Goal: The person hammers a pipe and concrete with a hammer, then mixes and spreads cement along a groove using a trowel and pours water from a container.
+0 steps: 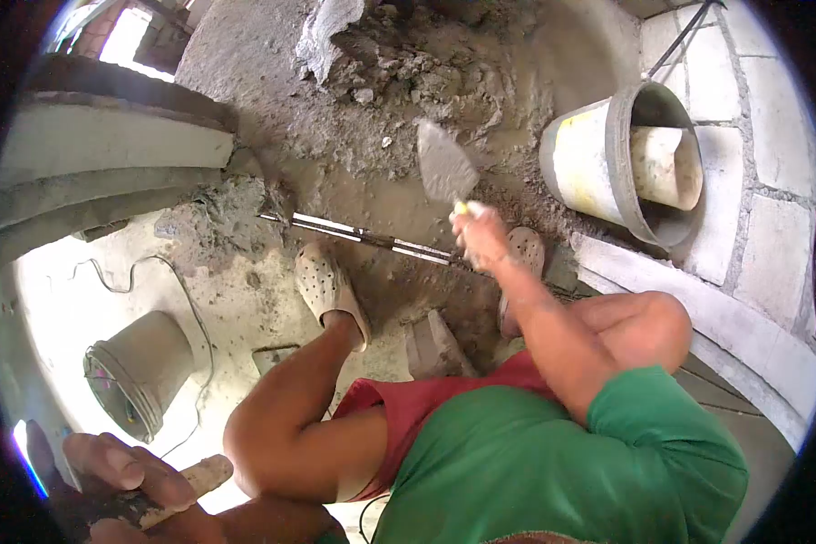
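My right hand (482, 238) is closed around the yellowish handle of a pointed trowel (446, 165). Its blade, coated in grey, points away from me over the wet mortar (426, 82) heaped on the floor. Down at the lower left, my left hand (122, 467) has its fingers wrapped round a pale, worn wooden handle (207, 475). A dark part joins that handle under the fingers; the rest of the tool is hidden, so its kind does not show. A thin black-and-white bar (363, 238) lies across the floor between my feet and the mortar.
A mortar-stained bucket (582, 163) lies tipped on its side by the white block wall (780, 127). Another bucket (150, 358) lies at left near a thin cable (189, 304). A block piece (433, 346) rests between my clogs (322, 279). Curved ledges (109, 136) jut in at left.
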### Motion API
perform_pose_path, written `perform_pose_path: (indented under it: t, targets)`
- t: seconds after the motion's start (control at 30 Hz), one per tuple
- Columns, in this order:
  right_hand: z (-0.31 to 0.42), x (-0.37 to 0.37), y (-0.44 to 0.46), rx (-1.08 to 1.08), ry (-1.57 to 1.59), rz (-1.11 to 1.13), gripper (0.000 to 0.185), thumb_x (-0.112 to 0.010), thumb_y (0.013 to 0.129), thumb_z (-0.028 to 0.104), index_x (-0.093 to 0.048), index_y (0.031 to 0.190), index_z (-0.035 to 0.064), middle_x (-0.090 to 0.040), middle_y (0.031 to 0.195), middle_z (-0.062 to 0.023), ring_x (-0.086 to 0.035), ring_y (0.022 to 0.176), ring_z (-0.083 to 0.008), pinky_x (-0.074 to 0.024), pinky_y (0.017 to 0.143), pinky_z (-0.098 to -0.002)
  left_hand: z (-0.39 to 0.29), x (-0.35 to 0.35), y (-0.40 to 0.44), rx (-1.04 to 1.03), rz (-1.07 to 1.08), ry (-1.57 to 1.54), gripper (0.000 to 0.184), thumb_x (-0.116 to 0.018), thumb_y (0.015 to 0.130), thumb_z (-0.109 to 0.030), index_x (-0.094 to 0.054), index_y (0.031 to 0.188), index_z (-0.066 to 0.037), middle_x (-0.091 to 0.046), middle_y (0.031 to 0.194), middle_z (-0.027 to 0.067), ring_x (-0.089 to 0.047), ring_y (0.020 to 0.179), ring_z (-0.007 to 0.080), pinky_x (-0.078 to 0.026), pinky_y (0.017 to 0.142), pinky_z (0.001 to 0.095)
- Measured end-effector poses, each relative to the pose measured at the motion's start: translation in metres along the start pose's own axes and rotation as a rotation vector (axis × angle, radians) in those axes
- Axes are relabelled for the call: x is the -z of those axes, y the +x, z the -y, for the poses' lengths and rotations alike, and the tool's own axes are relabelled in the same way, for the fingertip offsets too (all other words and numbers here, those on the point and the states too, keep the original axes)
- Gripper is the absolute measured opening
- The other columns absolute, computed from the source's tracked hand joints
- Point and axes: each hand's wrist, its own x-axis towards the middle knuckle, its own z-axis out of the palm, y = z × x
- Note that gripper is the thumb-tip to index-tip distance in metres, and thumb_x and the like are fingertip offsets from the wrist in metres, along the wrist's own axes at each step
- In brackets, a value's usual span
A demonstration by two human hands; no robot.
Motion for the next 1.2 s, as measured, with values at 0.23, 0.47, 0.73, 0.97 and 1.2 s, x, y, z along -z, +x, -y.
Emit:
perform_pose_path:
  t: [0.23,0.47,0.73,0.97,1.2]
  targets:
    - [0.04,-0.12,0.041,0.499,-0.342,0.15,0.021,-0.065,0.086,0.021,-0.063,0.092,0.0008,-0.06,0.069,-0.007,-0.056,0.062,-0.0181,-0.0449,0.058,-0.0377,0.009,0.017,0.001,-0.109,0.265,-0.116,0.058,-0.048,0.101,-0.028,-0.025,0.147,-0.001,-0.054,0.109,0.0232,-0.061,0.075,0.0192,-0.055,0.054,0.0302]
    - [0.157,-0.104,0.046,0.649,-0.123,0.109,0.025,-0.062,0.09,0.029,-0.06,0.097,0.0046,-0.053,0.064,0.0011,-0.048,0.049,-0.008,-0.036,0.041,-0.0272,0.003,0.006,0.002,0.041,-0.022,-0.038,0.059,-0.053,0.1,-0.022,-0.024,0.147,-0.002,-0.058,0.105,0.0254,-0.063,0.071,0.0204,-0.06,0.055,0.0318]
    - [-0.047,0.068,0.05,0.049,-0.144,-0.172,0.027,-0.058,0.092,0.035,-0.053,0.095,0.0088,-0.048,0.063,0.0017,-0.046,0.045,-0.0103,-0.0347,0.036,-0.0297,0.028,0.001,0.008,0.077,-0.161,0.161,0.06,-0.055,0.098,-0.025,-0.029,0.145,-0.001,-0.057,0.101,0.0203,-0.058,0.067,0.0162,-0.052,0.052,0.0273]
    - [0.028,0.024,0.101,0.006,0.009,-0.135,0.027,-0.06,0.09,0.029,-0.055,0.092,0.0029,-0.054,0.064,-0.0025,-0.051,0.048,-0.0169,-0.038,0.041,-0.039,0.033,-0.001,0.012,0.101,-0.195,0.278,0.061,-0.057,0.096,-0.028,-0.032,0.144,0.0,-0.057,0.097,0.0158,-0.054,0.064,0.0126,-0.045,0.049,0.0233]
    - [0.086,0.008,0.181,0.128,-0.084,-0.035,0.022,-0.061,0.091,0.027,-0.056,0.084,0.0067,-0.053,0.062,-0.0027,-0.05,0.048,-0.0153,-0.0394,0.041,-0.0368,0.036,-0.015,0.02,0.112,-0.206,0.385,0.062,-0.059,0.094,-0.031,-0.036,0.142,0.001,-0.057,0.093,0.0113,-0.049,0.061,0.0089,-0.039,0.046,0.0193]
